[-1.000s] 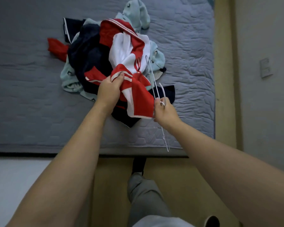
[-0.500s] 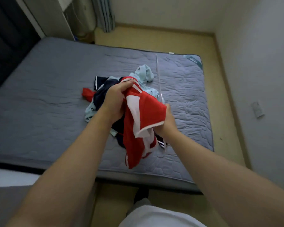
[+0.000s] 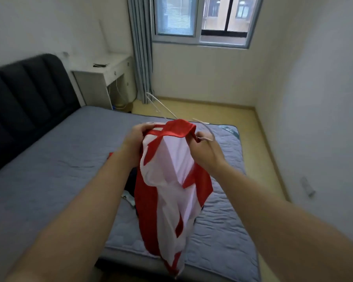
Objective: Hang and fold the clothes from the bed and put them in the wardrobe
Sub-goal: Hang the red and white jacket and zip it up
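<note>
A red and white garment (image 3: 171, 180) hangs in the air in front of me, held up by its red top edge. My left hand (image 3: 136, 137) grips the left end of that edge. My right hand (image 3: 202, 148) grips the right end together with a white wire hanger (image 3: 161, 106), whose hook sticks up behind the garment. The rest of the clothes pile (image 3: 129, 185) lies on the grey bed (image 3: 49, 169), mostly hidden behind the garment and my left arm.
A dark padded headboard (image 3: 25, 102) stands at the left. A white desk (image 3: 102, 78) sits in the far corner beside a grey curtain (image 3: 142, 47) and a window (image 3: 202, 19). Yellow floor (image 3: 212, 110) runs past the bed's foot and right side.
Both hands lifted the red and white garment off the pile and spread its top edge between them. The hanger rose with my right hand. My view tilted up from the bed to the room.
</note>
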`<state>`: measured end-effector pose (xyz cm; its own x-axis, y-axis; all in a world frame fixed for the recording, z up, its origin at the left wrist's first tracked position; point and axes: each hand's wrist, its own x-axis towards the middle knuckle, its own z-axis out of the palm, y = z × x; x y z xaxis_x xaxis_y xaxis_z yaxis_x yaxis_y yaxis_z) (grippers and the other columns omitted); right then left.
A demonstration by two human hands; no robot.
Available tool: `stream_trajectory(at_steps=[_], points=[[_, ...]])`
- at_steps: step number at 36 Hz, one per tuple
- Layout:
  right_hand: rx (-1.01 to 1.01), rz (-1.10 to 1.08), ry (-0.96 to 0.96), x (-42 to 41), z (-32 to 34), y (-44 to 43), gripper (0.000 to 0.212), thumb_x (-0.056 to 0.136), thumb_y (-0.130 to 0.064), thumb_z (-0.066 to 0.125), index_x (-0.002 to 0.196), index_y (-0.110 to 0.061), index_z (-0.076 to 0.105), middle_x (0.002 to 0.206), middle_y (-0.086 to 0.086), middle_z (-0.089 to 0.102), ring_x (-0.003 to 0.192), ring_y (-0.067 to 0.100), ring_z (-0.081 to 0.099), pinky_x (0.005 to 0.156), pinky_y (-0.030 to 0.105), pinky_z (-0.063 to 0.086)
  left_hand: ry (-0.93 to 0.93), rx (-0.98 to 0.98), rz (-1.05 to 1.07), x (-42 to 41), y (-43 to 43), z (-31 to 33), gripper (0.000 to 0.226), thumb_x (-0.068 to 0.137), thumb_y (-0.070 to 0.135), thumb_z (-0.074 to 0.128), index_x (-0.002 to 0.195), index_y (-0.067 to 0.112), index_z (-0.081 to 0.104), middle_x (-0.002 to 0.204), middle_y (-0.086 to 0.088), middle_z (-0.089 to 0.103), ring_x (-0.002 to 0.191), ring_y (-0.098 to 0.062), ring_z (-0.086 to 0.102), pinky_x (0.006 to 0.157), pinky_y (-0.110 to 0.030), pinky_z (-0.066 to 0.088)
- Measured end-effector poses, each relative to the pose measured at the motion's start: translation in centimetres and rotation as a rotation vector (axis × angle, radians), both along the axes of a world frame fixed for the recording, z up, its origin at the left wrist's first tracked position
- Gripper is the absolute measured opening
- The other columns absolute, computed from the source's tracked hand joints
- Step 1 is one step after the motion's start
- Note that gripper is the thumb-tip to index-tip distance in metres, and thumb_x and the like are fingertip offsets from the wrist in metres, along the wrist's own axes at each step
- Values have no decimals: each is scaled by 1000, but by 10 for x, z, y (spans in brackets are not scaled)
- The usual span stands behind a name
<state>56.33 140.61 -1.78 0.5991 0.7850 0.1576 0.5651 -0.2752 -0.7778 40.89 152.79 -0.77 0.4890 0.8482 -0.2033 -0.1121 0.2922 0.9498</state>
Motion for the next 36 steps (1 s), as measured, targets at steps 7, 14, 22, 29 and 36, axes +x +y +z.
stream_trajectory(at_steps=[7,14,22,29,36], points=[[-3,-41,-45,4,49,-7,39,92,-51,46,69,-20,50,59,-3,52,63,26,53,62,32,39,258,147,-129,-4,-29,-16,25,103,5,48,95,9,70,78,6,75,57,11,62,57,-4,46],[-18,-111,-151,-1,72,-5,31,86,-40,48,64,-18,47,56,-5,46,56,20,45,59,29,34,496,229,-212,2,-34,-27,52,82,60,70,108,15,67,94,-4,76,83,-20,75,78,-36,62],[-81,-210,-170,-4,62,0,23,85,-37,47,72,-19,50,64,-2,54,60,18,51,57,27,32,507,626,-122,0,-34,-45,30,69,13,79,83,18,54,78,-3,65,65,-16,58,66,-44,53],[-79,-290,-154,-7,52,8,26,84,-39,47,67,-20,47,65,-3,54,60,13,49,53,25,30,447,567,-671,6,-40,-67,66,65,20,90,123,21,58,117,4,68,107,-14,66,92,-37,57],[-84,-353,-108,-4,46,3,28,83,-38,52,64,-19,46,65,1,57,71,30,56,61,29,37,223,55,-287,24,-22,-82,11,97,16,61,104,14,69,99,-9,73,80,-13,69,69,-27,53]])
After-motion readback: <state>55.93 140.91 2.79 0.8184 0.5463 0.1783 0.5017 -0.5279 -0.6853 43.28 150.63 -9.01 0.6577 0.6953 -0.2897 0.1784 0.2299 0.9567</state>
